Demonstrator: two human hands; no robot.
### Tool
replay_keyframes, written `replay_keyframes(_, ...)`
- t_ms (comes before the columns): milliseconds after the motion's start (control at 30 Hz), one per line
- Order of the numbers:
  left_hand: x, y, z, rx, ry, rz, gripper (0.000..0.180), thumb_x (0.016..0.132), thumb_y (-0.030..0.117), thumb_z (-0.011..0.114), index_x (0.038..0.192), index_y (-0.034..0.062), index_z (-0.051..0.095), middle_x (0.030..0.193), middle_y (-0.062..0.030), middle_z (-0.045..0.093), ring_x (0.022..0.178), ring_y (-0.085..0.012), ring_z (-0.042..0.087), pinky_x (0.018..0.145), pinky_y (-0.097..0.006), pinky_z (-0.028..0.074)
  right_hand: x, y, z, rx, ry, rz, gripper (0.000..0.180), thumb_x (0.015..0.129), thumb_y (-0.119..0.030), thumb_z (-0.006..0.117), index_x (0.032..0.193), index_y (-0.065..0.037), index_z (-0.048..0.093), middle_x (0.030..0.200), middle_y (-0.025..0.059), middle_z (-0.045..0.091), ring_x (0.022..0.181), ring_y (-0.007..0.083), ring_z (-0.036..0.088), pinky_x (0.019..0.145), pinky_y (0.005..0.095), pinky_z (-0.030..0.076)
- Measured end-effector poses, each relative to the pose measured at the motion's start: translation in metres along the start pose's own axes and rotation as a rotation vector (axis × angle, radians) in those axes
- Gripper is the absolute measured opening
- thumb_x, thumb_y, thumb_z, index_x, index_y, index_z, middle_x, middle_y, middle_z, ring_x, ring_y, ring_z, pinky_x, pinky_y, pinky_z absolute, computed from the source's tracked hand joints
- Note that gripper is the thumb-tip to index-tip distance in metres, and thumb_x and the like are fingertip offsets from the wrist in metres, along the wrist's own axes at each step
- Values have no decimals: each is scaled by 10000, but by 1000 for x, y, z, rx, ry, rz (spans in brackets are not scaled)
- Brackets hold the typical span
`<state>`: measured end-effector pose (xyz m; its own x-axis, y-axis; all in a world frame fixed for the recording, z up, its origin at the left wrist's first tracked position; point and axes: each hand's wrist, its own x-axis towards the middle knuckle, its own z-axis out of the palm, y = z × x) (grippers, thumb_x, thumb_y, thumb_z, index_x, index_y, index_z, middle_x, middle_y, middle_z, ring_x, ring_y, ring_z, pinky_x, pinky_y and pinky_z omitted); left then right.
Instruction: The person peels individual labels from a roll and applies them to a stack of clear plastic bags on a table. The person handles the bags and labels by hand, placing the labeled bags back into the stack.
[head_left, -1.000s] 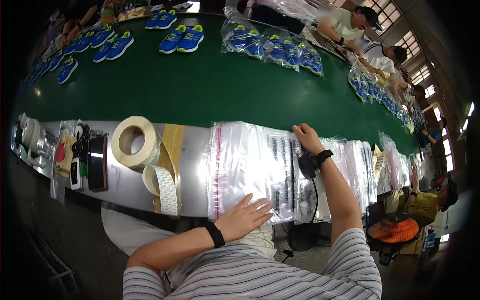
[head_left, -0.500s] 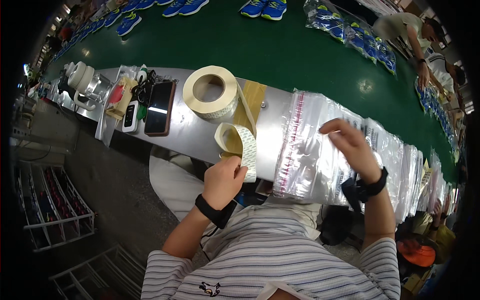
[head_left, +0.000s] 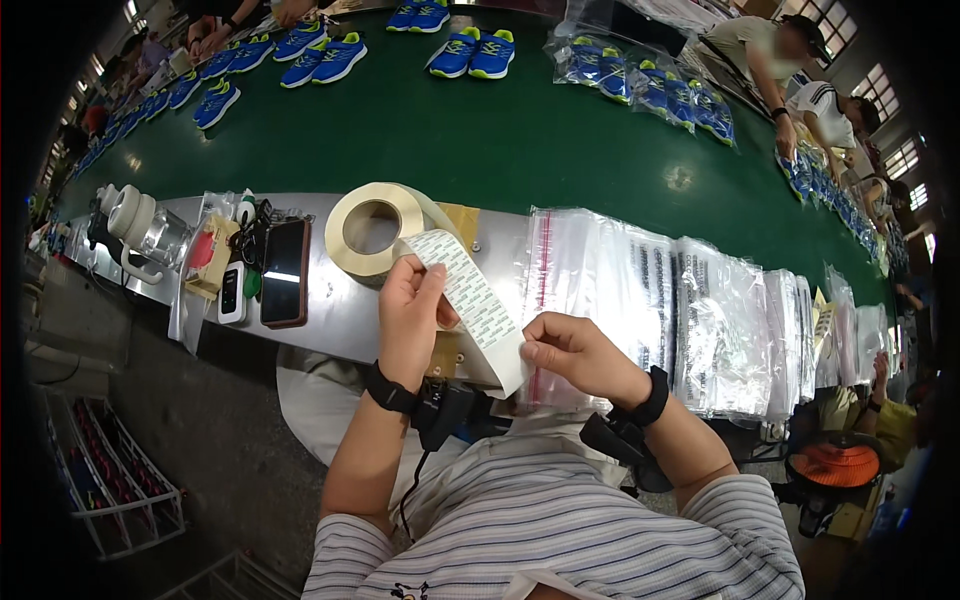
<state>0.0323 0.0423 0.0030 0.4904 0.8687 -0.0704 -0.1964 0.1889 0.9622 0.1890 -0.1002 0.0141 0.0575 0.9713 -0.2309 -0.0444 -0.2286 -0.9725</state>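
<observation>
I see my left hand (head_left: pixel 408 318) and right hand (head_left: pixel 572 352) pinching the label strip (head_left: pixel 472 300) (none peeled yet); clear bags (head_left: pixel 600 290) lie unlabelled.

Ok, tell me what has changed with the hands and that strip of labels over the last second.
Both hands left the clear bags: the left hand moved to the small roll and lifted its label strip, and the right hand came across to pinch the strip's lower end. Both now hold it up between them. The large tape roll, the phone and the stack of clear bags stayed where they were.
</observation>
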Motion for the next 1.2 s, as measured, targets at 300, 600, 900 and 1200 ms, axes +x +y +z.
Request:
replay_keyframes(300, -49, 3, 21, 822, -202, 581, 300, 774, 83, 698, 1041, 13, 579, 943, -118, 597, 735, -191, 582, 623, -283, 471, 11, -18, 0, -374, 141, -288, 83, 828, 1, 605, 906, -21, 623, 818, 28, 593, 721, 103, 552, 630, 244, 446)
replay_keyframes(600, -38, -11, 10, 319, -279, -48, 154, 907, 100, 582, 987, -31, 595, 828, -38, 637, 699, -74, 570, 655, -224, 492, 13, -17, -5, -643, 157, -471, 119, 780, 2, 629, 893, -32, 636, 756, 72, 570, 669, 197, 552, 603, 295, 450)
replay_keyframes(900, -34, 1, 28, 426, -34, 637, 97, 910, 29, 496, 952, -26, 564, 907, -149, 645, 809, -256, 626, 747, -319, 491, -9, 30, -30, -577, 434, -96, 192, 863, -223, 610, 937, -46, 607, 822, 116, 629, 666, 282, 595, 612, 352, 472)
replay_keyframes(1200, -45, -61, 42, 1143, -703, 603, 658, 815, 484, 601, 1194, -47, 521, 1269, -197, 521, 1232, -341, 448, 998, -475, 360, -4, 49, -27, -1174, 756, 86, 434, 739, -325, 731, 940, -15, 503, 855, 138, 575, 765, 309, 607, 596, 397, 505)
